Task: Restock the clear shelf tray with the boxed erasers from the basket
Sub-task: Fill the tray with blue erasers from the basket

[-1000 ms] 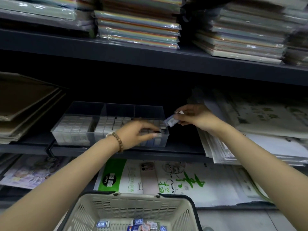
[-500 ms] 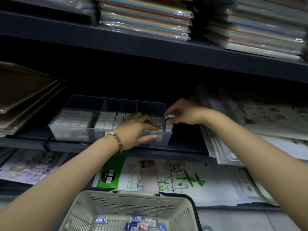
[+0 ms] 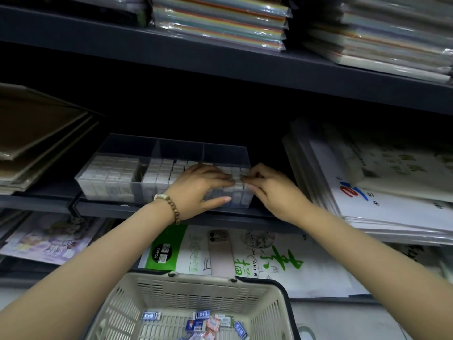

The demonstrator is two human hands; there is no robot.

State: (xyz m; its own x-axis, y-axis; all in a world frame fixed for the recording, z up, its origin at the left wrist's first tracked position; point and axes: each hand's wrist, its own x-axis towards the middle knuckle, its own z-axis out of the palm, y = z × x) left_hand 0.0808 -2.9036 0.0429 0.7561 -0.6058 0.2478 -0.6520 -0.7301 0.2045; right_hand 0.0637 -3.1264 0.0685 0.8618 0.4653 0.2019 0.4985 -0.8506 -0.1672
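Observation:
The clear shelf tray (image 3: 127, 146) stands on the middle shelf, with three compartments. White boxed erasers (image 3: 110, 173) fill its left and middle parts in rows. My left hand (image 3: 198, 187) lies over the erasers in the right compartment, fingers flat on them and thumb along the tray's front wall. My right hand (image 3: 269, 190) reaches in from the right, its curled fingertips pinching a boxed eraser (image 3: 239, 179) at the top of that compartment's rows, right next to my left fingertips. Below, the beige basket (image 3: 196, 290) holds several loose boxed erasers (image 3: 203, 323).
Brown card sheets (image 3: 36, 133) lie left of the tray, and wrapped paper packs (image 3: 380, 182) sit right of it. The shelf above (image 3: 220, 62) carries stacked coloured paper. Sketch paper packs (image 3: 220, 251) lie on the lower shelf behind the basket.
My right hand carried a boxed eraser from beside the tray into the right compartment. My left hand slid a little further over the erasers there. The view moved closer.

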